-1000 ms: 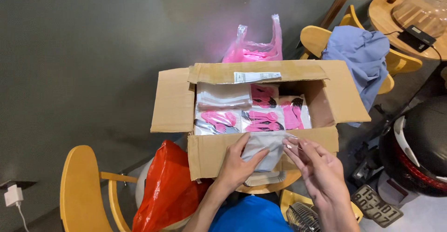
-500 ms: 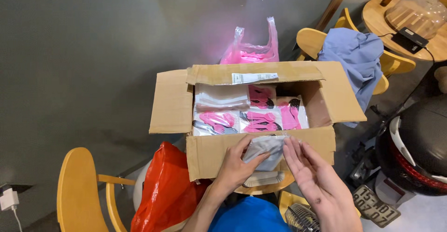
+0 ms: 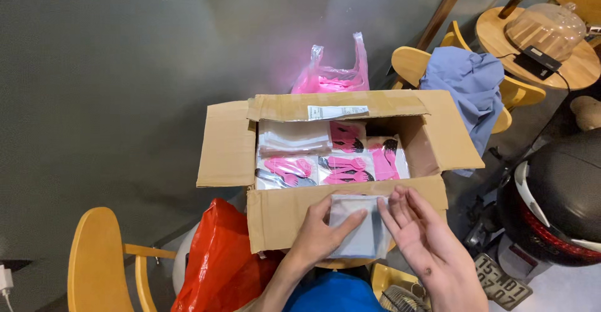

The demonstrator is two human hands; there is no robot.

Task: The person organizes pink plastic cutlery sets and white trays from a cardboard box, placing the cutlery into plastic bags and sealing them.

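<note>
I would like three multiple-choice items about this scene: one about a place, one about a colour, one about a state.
1. Where is the clear plastic packet that both hands hold?
A. deep inside the box
B. against the near flap of the cardboard box
C. on the round table

2. What colour is the plastic bag behind the box?
A. pink
B. green
C. white

3. In what state is the box?
A. taped shut
B. crushed flat
C. open, flaps spread

Answers: 1 B, the left hand and the right hand press it on the near flap. 2 A, it shows pink. 3 C, packets of pink items are visible inside.
</note>
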